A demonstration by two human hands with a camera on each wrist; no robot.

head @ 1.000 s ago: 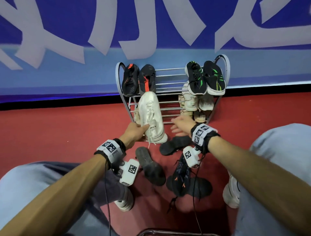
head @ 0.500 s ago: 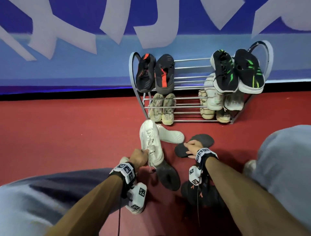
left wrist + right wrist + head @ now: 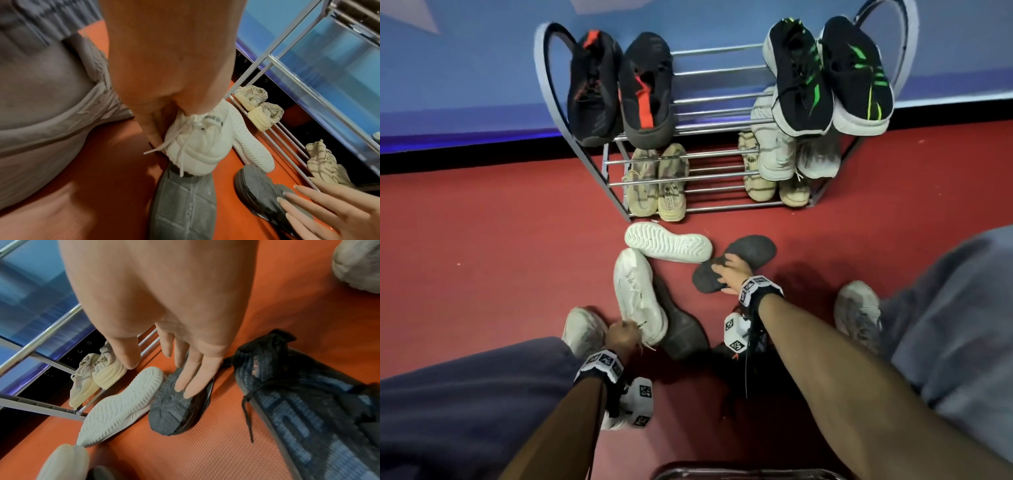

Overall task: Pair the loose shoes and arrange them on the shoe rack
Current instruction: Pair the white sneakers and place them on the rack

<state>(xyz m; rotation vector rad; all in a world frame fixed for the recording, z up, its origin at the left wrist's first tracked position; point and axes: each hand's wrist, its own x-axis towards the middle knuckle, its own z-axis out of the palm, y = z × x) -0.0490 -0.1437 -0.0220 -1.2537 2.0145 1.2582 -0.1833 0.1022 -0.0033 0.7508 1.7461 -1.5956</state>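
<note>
Holding the white sneaker (image 3: 637, 297) by its heel collar, our left hand (image 3: 620, 337) keeps its grip curled there, fingers pinching the fabric and laces. This shoe lies upright on the red floor (image 3: 482, 257), its heel resting over the sole of a grey shoe (image 3: 683, 329) turned upside down beneath it. Its partner, the second white sneaker (image 3: 668, 242), lies sole up just beyond, in front of the shoe rack (image 3: 717, 125).

Our right hand (image 3: 729, 274) rests with straight, spread fingers on the tread of another dark shoe (image 3: 736, 262), also sole up; the grip presses flat and does not close around it. A black knit shoe (image 3: 308, 402) lies near the right wrist.

On the rack, a black and red pair (image 3: 619, 89) and a black and green pair (image 3: 828, 75) sit on the top tier, a beige pair (image 3: 657, 181) on the bottom left. On the right, pale shoes (image 3: 774, 147) are stacked behind the bars and under the green pair, so we cannot tell how many there are. Our own worn shoes and knees cut off both lower corners.
</note>
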